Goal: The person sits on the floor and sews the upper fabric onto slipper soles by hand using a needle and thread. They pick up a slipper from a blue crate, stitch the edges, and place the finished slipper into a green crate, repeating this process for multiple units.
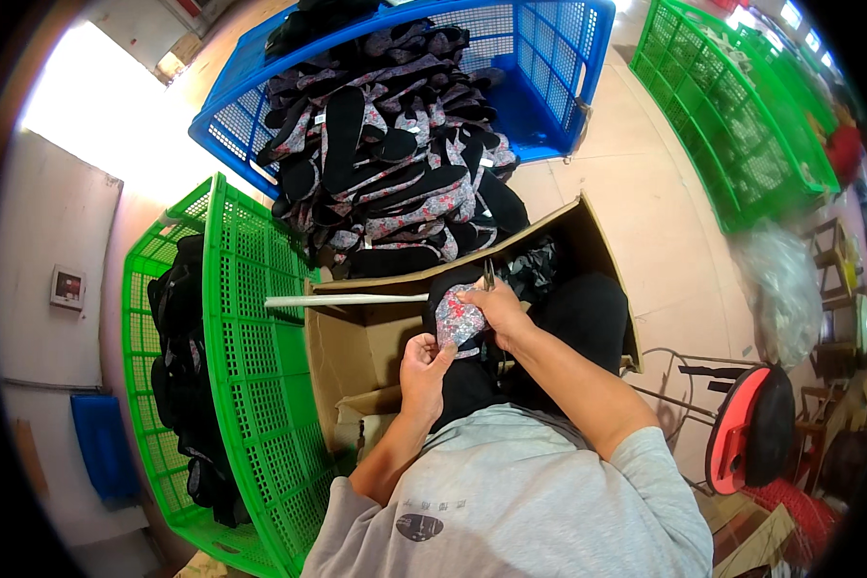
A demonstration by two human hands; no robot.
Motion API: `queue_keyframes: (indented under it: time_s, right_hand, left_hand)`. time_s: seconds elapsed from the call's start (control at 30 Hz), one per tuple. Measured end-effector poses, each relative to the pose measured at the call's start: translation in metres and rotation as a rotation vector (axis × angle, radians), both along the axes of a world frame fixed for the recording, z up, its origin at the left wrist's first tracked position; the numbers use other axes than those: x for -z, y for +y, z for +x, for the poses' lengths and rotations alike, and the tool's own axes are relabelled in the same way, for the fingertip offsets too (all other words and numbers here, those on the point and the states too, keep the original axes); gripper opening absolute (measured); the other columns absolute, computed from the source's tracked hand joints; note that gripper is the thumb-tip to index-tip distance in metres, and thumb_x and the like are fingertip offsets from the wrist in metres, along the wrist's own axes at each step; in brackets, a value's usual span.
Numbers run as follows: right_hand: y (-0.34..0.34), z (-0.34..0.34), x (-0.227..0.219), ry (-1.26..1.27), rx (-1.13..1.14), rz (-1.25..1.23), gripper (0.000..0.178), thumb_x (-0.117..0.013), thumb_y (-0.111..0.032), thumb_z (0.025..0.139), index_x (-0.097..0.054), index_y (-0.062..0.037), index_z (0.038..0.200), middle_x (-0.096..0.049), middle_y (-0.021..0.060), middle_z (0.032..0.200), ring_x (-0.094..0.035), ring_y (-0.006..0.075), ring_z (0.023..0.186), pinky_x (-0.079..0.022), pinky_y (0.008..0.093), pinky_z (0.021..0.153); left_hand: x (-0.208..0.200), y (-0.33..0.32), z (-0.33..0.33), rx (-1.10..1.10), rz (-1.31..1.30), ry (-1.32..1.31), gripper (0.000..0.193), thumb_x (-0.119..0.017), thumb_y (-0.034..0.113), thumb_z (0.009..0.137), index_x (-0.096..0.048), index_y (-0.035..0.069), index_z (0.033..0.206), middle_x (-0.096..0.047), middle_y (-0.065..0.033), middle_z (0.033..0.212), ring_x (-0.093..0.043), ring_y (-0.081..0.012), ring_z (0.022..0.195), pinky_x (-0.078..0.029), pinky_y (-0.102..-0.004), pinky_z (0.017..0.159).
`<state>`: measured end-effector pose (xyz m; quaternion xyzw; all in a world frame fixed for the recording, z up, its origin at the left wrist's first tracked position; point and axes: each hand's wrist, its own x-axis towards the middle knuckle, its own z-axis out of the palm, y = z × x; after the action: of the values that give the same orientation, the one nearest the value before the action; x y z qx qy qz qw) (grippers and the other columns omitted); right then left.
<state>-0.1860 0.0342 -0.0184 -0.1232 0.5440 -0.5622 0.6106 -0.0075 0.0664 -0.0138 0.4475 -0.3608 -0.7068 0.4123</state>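
Note:
My left hand grips the near end of a floral fabric shoe piece held over my lap. My right hand rests on the top of the same piece and holds small metal scissors whose tips point up. Just beyond my hands stands an open cardboard box with dark pieces inside. Past the box a heap of floral and black shoe pieces spills from a tipped blue crate.
A green plastic crate with black pieces stands at my left, and a white rod lies across it and the box. More green crates stand at the far right. A red and black stool and a clear plastic bag are at my right.

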Motion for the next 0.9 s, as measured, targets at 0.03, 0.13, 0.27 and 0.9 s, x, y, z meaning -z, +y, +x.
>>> queue_keyframes:
  time_s: [0.03, 0.13, 0.27, 0.9]
  right_hand:
    - [0.001, 0.002, -0.002, 0.019, 0.017, -0.004, 0.022, -0.074, -0.006, 0.083, -0.052, -0.0076, 0.088, -0.060, 0.0025, 0.078, -0.059, 0.0112, 0.068, -0.048, 0.0290, 0.060]
    - [0.007, 0.008, -0.003, 0.094, 0.095, -0.062, 0.021, -0.074, -0.007, 0.084, -0.053, -0.0070, 0.086, -0.059, 0.0008, 0.076, -0.056, 0.0087, 0.067, -0.046, 0.0272, 0.061]
    - [0.008, 0.010, 0.005, 0.130, 0.143, -0.108, 0.019, -0.073, -0.007, 0.085, -0.054, -0.0067, 0.084, -0.057, -0.0003, 0.074, -0.053, 0.0076, 0.066, -0.044, 0.0263, 0.061]
    - [0.027, 0.046, -0.004, 0.512, 0.301, -0.203, 0.024, -0.068, -0.019, 0.093, -0.052, -0.0012, 0.090, -0.055, 0.0029, 0.080, -0.049, 0.0094, 0.073, -0.044, 0.0274, 0.066]
  left_hand:
    - [0.000, -0.002, 0.000, -0.009, 0.021, 0.019, 0.031, -0.072, 0.001, 0.088, -0.052, 0.003, 0.111, -0.057, -0.0029, 0.098, -0.055, -0.0110, 0.090, -0.047, -0.0255, 0.085]
    - [-0.001, -0.009, -0.001, -0.026, 0.078, 0.083, 0.030, -0.072, -0.001, 0.086, -0.054, 0.004, 0.109, -0.058, -0.0024, 0.098, -0.056, -0.0109, 0.090, -0.047, -0.0254, 0.085]
    - [-0.003, -0.009, -0.005, -0.046, 0.116, 0.137, 0.024, -0.072, 0.001, 0.087, -0.056, 0.005, 0.105, -0.062, -0.0025, 0.097, -0.058, -0.0116, 0.089, -0.047, -0.0255, 0.083]
    - [0.012, -0.027, -0.004, -0.221, -0.279, -0.452, 0.030, -0.075, 0.001, 0.081, -0.046, 0.007, 0.075, -0.044, 0.0026, 0.078, -0.038, -0.0091, 0.070, -0.037, -0.0263, 0.062]
